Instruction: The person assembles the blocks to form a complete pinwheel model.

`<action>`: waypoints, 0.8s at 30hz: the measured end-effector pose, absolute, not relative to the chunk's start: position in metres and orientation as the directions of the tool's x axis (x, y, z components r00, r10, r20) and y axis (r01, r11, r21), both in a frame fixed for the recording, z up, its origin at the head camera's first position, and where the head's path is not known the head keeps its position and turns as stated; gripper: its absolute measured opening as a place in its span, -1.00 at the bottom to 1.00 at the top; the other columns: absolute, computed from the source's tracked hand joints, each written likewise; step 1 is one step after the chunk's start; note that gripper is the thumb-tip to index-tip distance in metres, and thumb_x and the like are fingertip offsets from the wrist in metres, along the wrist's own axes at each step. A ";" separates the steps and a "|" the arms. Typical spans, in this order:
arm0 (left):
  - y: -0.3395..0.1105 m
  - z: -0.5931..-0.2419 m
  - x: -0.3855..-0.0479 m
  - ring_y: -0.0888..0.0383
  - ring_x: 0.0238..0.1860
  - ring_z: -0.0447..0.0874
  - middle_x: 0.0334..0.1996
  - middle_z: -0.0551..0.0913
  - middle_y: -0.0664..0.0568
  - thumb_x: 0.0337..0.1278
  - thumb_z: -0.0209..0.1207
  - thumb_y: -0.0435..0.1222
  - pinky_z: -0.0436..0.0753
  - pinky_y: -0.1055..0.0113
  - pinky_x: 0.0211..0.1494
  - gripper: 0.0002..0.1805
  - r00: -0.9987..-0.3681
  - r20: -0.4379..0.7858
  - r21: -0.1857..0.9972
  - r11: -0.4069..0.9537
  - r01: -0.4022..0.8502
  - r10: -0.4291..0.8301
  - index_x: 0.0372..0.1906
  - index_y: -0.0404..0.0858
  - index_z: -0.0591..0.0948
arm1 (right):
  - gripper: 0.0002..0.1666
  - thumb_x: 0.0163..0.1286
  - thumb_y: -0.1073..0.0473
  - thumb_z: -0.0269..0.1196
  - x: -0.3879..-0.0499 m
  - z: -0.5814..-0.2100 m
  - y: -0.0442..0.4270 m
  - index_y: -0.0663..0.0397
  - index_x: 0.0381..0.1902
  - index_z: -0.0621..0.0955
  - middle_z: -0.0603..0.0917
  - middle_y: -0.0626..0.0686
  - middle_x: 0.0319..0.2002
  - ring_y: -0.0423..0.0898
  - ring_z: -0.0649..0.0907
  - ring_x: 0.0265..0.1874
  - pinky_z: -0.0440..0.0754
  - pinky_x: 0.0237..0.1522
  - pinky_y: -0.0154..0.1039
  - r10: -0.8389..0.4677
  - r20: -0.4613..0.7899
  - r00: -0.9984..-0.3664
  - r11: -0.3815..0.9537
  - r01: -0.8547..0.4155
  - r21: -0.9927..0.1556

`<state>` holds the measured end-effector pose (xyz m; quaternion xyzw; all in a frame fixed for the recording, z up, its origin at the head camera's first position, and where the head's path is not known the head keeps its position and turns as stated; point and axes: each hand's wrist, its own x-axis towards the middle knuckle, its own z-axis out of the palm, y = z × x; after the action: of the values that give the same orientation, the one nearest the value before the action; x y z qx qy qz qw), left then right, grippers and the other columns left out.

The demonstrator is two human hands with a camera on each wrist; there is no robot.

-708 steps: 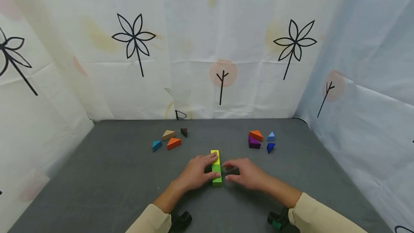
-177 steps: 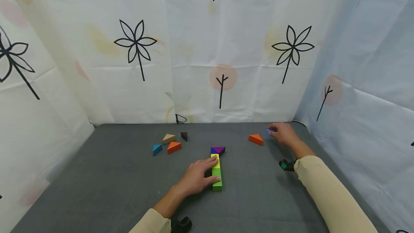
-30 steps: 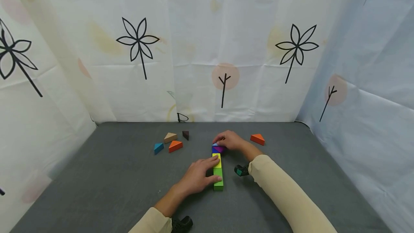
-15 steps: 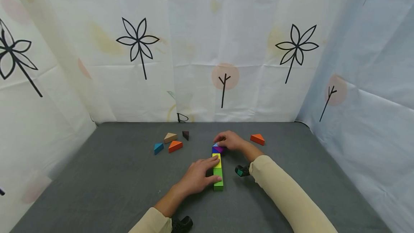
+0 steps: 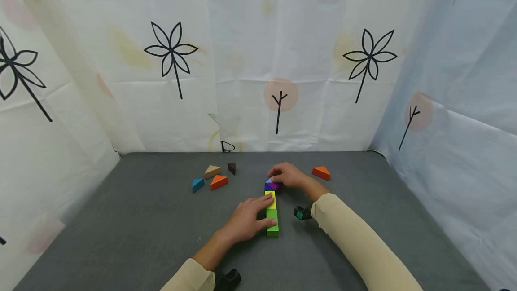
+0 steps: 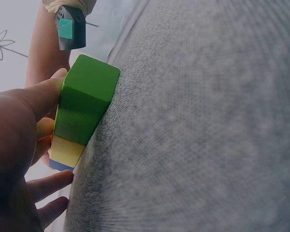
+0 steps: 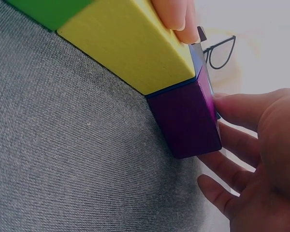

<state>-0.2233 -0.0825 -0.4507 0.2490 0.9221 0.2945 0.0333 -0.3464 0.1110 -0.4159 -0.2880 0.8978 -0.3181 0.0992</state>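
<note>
In the head view a green block and a yellow block lie end to end. My left hand rests over both, its fingers fairly straight, thumb on the green and fingertips on the yellow. At the yellow block's far end sit a dark blue triangular block and a purple triangular block. Beyond them is a light blue triangular block, which my right hand pinches between thumb and fingers; most of it is hidden by that hand.
Left of the row lie an orange triangular block, a teal one, a tan one and a dark brown one. Another orange triangular block lies to the right. A patterned cloth wall stands behind the grey table.
Since the earliest frame, the purple, dark blue and light blue triangular blocks have come from the right group to the row's far end. Over the last second both hands have stayed nearly still.
</note>
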 end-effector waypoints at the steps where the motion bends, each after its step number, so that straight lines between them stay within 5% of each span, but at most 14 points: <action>1: -0.082 -0.451 -0.224 0.00 0.32 0.33 0.41 0.31 0.19 0.21 0.17 0.16 0.27 -0.11 0.29 -0.27 -0.873 0.085 0.558 0.703 0.441 0.480 0.43 -0.01 0.37 | -0.78 0.45 0.28 0.17 -0.346 -0.416 0.111 0.20 -0.03 0.67 0.69 0.06 -0.10 0.01 0.62 -0.06 0.54 0.02 -0.07 -0.577 0.002 -0.817 0.636 -0.451 -0.626; 24: -0.082 -0.452 -0.224 0.00 0.33 0.33 0.41 0.31 0.21 0.20 0.18 0.17 0.26 -0.11 0.29 -0.27 -0.877 0.081 0.557 0.708 0.435 0.474 0.43 -0.01 0.38 | -0.74 0.43 0.23 0.21 -0.347 -0.398 0.125 0.20 0.02 0.64 0.67 0.08 -0.04 0.04 0.60 0.00 0.53 0.06 -0.03 -0.484 0.033 -0.874 0.652 -0.386 -0.652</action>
<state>-0.2242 -0.0821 -0.4516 0.2461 0.9234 0.2926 0.0339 -0.3466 0.1246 -0.3978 -0.2401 0.9061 -0.3408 0.0718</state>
